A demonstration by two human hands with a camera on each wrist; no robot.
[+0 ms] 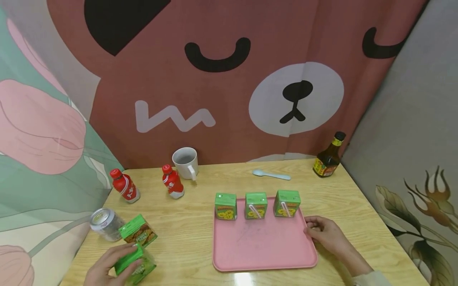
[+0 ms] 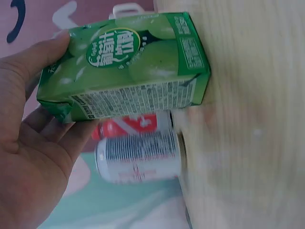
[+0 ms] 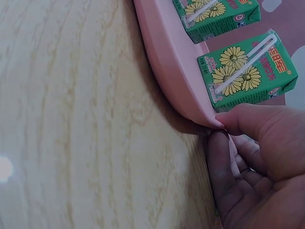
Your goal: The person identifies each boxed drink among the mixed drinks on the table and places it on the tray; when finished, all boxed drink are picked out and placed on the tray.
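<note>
My left hand [image 1: 109, 265] grips a green grape juice box [image 2: 128, 71] from its top end, thumb on one side and fingers on the other. Just behind it stands another green drink carton [image 1: 138, 230] with a brownish picture. On the right, my right hand [image 1: 327, 235] pinches the rim of a pink tray [image 1: 264, 248] between thumb and fingers. Along the tray's far side stand three green drink cartons, at left [image 1: 226, 207], middle [image 1: 255, 205] and right [image 1: 287, 203]. Yellow flowers show on them, and straws on the middle and right ones.
A silver can [image 1: 106, 225] stands at the table's left edge. Two red bottles, one left [image 1: 124, 186] and one right [image 1: 173, 182], are behind it, near a white mug [image 1: 185, 163]. A light blue spoon [image 1: 272, 174] and a dark sauce bottle [image 1: 327, 159] lie towards the back wall.
</note>
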